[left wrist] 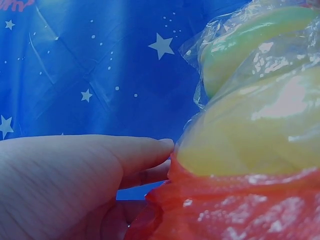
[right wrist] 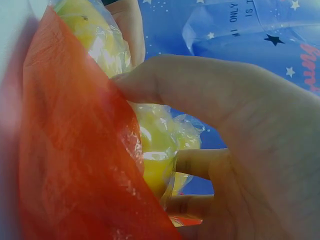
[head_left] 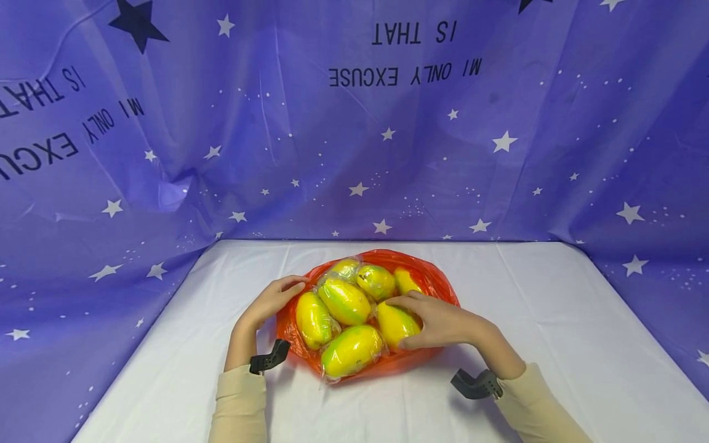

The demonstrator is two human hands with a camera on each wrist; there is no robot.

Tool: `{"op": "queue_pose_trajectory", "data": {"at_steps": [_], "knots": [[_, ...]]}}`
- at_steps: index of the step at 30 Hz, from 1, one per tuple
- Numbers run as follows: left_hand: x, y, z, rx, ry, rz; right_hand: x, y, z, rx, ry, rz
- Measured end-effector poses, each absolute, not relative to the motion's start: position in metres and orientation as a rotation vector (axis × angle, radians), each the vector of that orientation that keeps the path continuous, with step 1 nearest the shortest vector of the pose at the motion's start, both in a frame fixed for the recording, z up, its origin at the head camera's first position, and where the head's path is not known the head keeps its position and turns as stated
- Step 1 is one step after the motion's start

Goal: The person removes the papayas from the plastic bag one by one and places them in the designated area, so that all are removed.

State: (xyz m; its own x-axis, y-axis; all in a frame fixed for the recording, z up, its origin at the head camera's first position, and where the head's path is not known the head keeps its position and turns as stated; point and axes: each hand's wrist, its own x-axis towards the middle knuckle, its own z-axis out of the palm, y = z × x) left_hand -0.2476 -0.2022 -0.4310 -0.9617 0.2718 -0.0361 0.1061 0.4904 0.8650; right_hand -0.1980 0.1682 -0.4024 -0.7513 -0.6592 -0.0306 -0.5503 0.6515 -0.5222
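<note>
Several yellow-green mangoes, each in clear wrap, lie in an opened red plastic bag [head_left: 432, 271] on the table. At the bag's left rim, my left hand [head_left: 272, 303] pinches the red plastic; in the left wrist view its thumb tip meets the rim beside a wrapped mango [left wrist: 250, 135]. My right hand [head_left: 443, 320] has its thumb and fingers spread round the mango at the right [head_left: 394, 323]. Seen from the right wrist, that thumb lies over the red rim and the fingers reach behind the wrapped fruit [right wrist: 157, 145]; part of the fruit is hidden by the bag.
A white cloth covers the table [head_left: 554, 307]. Behind it and along both sides hangs a purple curtain [head_left: 310, 154] with stars and lettering. Black camera mounts [head_left: 269, 357] are strapped at both wrists, close to the near side of the bag.
</note>
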Motion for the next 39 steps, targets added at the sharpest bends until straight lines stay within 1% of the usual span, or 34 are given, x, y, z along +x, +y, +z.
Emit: {"op": "queue_pose_trajectory", "data": {"at_steps": [13,20,39], "knots": [[-0.247,-0.202,-0.43,0.323,2.569,1.462,-0.199,0.176,-0.396,-1.037,2.604,-0.874],[-0.247,-0.203,-0.43,0.332,2.569,1.453,-0.195,0.179,-0.388,-0.987,2.614,-0.895],[-0.246,-0.203,-0.429,0.348,2.572,1.434,-0.19,0.183,-0.378,-1.049,2.626,-0.933]]}}
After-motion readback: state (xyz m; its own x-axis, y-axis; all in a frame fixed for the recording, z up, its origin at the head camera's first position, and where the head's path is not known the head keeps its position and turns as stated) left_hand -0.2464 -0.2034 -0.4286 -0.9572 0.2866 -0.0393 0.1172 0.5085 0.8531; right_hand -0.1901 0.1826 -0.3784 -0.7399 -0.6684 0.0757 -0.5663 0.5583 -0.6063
